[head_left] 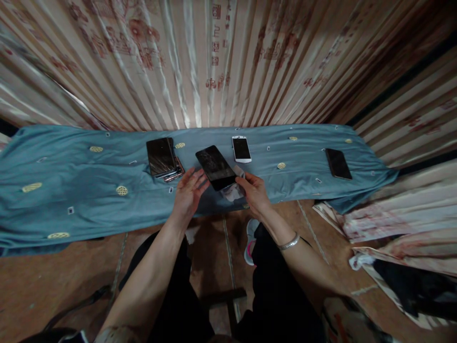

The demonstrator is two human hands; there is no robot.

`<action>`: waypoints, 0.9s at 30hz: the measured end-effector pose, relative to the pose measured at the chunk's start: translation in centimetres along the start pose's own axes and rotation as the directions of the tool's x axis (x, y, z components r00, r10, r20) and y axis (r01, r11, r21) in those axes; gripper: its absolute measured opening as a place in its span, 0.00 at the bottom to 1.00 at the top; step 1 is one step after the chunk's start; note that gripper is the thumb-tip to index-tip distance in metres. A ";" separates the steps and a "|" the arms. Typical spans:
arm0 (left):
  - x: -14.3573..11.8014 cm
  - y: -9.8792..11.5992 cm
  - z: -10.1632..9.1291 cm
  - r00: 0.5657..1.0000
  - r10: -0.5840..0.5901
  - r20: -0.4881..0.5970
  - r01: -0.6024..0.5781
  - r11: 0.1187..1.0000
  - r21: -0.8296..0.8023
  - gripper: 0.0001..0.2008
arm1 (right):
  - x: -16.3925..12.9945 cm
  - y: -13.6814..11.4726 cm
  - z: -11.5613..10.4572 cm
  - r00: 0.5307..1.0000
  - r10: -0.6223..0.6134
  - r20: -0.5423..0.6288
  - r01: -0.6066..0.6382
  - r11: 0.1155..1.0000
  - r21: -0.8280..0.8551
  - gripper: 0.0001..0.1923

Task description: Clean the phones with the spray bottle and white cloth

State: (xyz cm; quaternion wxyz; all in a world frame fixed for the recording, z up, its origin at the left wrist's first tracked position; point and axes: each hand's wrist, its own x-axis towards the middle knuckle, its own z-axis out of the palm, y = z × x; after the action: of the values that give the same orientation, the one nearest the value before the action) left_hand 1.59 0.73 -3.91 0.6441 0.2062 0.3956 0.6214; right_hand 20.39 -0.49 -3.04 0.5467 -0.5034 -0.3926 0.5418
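A black smartphone (pixel 215 167) is tilted above the cloth, its dark screen smudged with pale marks. My right hand (pixel 254 190) grips it by the lower right corner, thumb on top. A crumpled whitish tissue or cloth (pixel 233 191) shows beneath the phone, by the same hand's fingers. To the left of the phone is my left hand (pixel 189 189), fingers apart and palm turned toward it; whether a fingertip touches the edge, I cannot tell. Farther left lies a stack of dark phones (pixel 160 157), with a reddish-edged one (pixel 174 174) poking out underneath.
A blue patterned cloth (pixel 89 176) covers the long narrow table. Behind the held phone lies a white phone (pixel 242 149); another black phone (pixel 338 164) is at the far right. Pleated curtains (pixel 193 62) hang along the back and right. Below is a tiled floor (pixel 210 243).
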 end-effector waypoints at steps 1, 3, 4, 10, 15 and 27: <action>0.1 0.1 -0.1 1.000 -0.014 0.001 0.014 1.000 -0.015 0.16 | 0.0 0.0 0.1 1.000 0.025 0.012 -0.025 0.999 0.048 0.14; 0.3 0.2 -0.1 0.999 -0.038 0.008 0.038 0.999 -0.036 0.14 | 0.0 0.0 0.4 0.997 0.069 0.027 -0.072 0.990 0.125 0.15; 0.4 0.3 0.0 0.999 -0.048 0.012 0.049 0.998 -0.041 0.13 | -0.1 0.0 0.5 0.995 0.093 0.036 -0.097 0.984 0.150 0.14; -0.2 0.6 1.0 0.991 -0.127 0.044 0.130 0.988 -0.077 0.12 | -0.5 0.0 0.7 0.977 0.160 0.141 -0.185 0.964 0.189 0.12; -0.9 1.1 2.3 0.981 -0.177 0.074 0.187 0.970 -0.156 0.17 | -0.8 -0.3 1.1 0.957 0.193 0.218 -0.251 0.926 0.281 0.14; -1.0 0.9 2.3 0.970 -0.186 0.157 0.210 0.967 -0.146 0.28 | -1.6 0.4 2.1 0.965 0.115 0.236 -0.161 0.970 0.185 0.16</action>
State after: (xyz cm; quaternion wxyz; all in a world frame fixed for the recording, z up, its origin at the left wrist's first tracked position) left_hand 2.87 0.45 -1.61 0.7442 0.1564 0.3156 0.5675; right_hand 18.11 -1.86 -2.87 0.5080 -0.4073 -0.3583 0.6691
